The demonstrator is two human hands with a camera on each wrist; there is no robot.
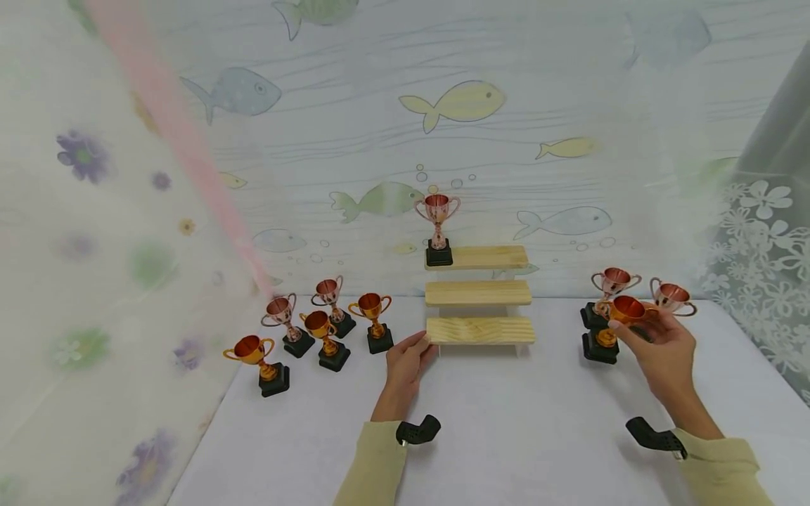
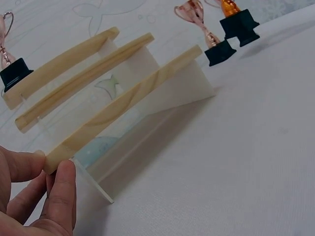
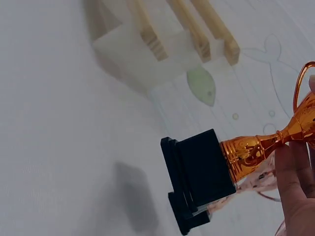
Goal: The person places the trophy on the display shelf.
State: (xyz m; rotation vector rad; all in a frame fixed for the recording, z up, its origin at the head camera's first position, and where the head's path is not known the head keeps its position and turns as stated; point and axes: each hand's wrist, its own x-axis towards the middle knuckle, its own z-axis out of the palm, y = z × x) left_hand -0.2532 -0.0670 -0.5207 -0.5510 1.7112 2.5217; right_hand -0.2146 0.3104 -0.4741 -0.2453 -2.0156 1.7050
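My left hand pinches the left end of the lowest wooden board on a three-step display stand, thumb above and fingers below in the left wrist view. On the stand's top step, at its left end, a rose-gold trophy cup stands upright on a black base. Off to the right, my right hand grips a gold trophy cup around its bowl and stem. Its black base hangs over the white table, with a shadow below. Two rose-gold trophies stand just behind that hand, one partly hidden by it.
Left of the stand, several gold and rose-gold trophies stand grouped on the white table. A fish-patterned curtain hangs behind, a flowered one at the left, and lacy fabric at the right.
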